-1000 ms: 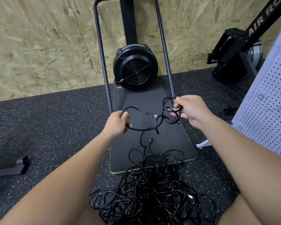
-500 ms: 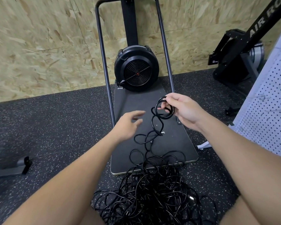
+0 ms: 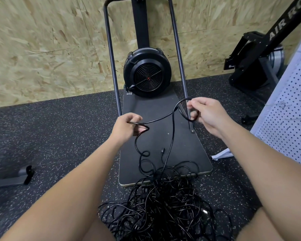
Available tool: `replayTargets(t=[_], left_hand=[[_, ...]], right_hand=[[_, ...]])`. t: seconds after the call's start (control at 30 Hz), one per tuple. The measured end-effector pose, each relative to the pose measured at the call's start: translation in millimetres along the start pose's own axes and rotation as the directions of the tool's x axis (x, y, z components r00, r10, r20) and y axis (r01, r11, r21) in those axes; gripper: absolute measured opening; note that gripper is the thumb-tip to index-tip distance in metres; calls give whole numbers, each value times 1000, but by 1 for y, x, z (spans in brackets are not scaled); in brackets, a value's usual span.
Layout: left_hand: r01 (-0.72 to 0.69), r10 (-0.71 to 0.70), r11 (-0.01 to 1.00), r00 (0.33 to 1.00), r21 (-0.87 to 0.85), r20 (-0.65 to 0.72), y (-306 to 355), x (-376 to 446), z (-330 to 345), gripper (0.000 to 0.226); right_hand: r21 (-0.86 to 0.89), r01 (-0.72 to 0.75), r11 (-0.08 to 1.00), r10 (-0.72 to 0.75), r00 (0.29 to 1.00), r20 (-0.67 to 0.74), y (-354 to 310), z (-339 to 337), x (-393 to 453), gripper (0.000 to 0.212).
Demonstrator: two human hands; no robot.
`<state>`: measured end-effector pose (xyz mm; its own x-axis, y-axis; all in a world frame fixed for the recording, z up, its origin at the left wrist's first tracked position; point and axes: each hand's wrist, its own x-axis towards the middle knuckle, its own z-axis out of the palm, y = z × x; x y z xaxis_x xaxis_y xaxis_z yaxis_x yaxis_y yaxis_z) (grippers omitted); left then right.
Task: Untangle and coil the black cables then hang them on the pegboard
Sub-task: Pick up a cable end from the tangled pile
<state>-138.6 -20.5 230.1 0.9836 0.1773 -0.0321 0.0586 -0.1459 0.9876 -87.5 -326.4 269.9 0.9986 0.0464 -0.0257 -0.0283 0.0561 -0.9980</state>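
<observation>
Cable (image 3: 156, 120) stretches in a shallow sag between the two hands above the black platform (image 3: 195, 150) of a fan machine, one black strand drawn out of the tangled pile (image 3: 160, 209) that lies on the speckled rubber floor (image 3: 59, 136) at the platform's near edge. Right hand (image 3: 205, 113) pinches a small loop of this strand between thumb and curled fingers, near the platform's right edge beside the machine's upright rail; left hand (image 3: 127, 126) grips the strand lower down, fingers curled round it, near the left edge. From each hand a length drops down into the pile, and a loose plug end (image 3: 162, 150) lies on the platform just short of the heap. The step in hand looks like coiling: feeding slack from the left hand into the loop held by the right. Doing it well probably means keeping each new turn the same size as the one already held, letting the cable twist freely so it does not kink, and lifting gently so that a snag in the pile is felt and worked loose, not yanked tight. White pegboard (image 3: 292, 119) stands at the right, well apart from the hands, with nothing visibly hung on the part in view.
</observation>
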Motion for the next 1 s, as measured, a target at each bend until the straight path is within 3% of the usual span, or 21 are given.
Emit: replayTargets(t=[0.13,0.23,0.33,0.5,0.6,0.67,0.77,0.87,0.97,1.0], left_hand=[[4,-24,995,978,97,206,2,-7,-9,28],[-35,-15,990,934,133,357,-2,-11,-5,28],[40,-55,998,921,45,386,-3,-14,2,27],[200,-114,961,914,-189,389,5,-14,10,36],[1,9,999,961,-35,276,2,-11,14,27],[-137,98,983,954,121,282,1,-12,17,26],[-222,144,956,925,192,350,3,-19,25,26],[-259,178,933,935,250,307,5,-20,31,17],[-264,197,930,945,255,261,9,-17,28,25],[-273,203,927,942,258,268,10,-16,27,24]], right_hand=[[-71,33,997,-32,999,15,-1,-4,2,25],[-32,46,998,-45,999,30,-8,-3,-1,24],[30,76,997,-79,990,119,-11,-1,-3,24],[-145,123,982,-78,956,282,-21,2,-18,21],[-253,174,952,-73,929,364,-22,4,-22,14],[-325,221,919,-78,914,399,-20,5,-21,11],[-349,254,902,-93,904,418,-19,8,-22,13],[-390,277,878,-108,909,402,-22,10,-23,10],[-608,319,727,-121,931,343,-18,9,-22,39],[-670,365,647,-150,922,358,-15,10,-21,38]])
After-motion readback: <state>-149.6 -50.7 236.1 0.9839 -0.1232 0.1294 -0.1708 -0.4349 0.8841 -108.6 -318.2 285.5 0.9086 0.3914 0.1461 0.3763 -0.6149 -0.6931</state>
